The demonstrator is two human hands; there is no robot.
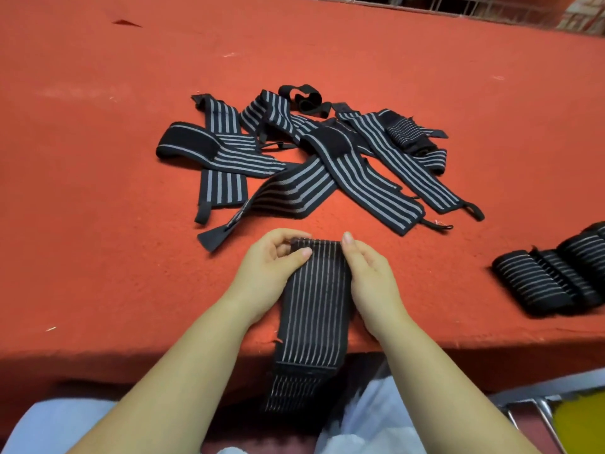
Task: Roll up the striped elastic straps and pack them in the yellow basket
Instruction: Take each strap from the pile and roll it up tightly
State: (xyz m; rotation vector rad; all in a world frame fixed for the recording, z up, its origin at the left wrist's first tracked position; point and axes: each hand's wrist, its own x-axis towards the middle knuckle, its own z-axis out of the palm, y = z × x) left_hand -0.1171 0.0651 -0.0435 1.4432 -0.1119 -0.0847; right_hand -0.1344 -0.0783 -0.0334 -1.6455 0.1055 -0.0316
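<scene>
Two hands work one strap point(312, 299) at the table's point(98, 191) near edge, tail hanging over. My left hand point(268, 267) pinches its far end, curled; my right hand point(370, 273) presses that corner, fingers bent. Soft, stretchy, springy: grip both edges. Loose straps point(311, 155) beyond; finished rolls point(553, 276), then yellow basket point(579, 424), right.

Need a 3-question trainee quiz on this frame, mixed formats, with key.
1. True or false: both hands grip the far end of the strap being rolled.
2. Where do the finished rolls sit? A) right side of the red table B) left side C) on the lap
3. Fill in: the strap's near end hangs over the table's ____ edge.

Key: 1 true: left hand and right hand pinch it. 2 A. 3 front; red table. Loose pile lies beyond.
</scene>
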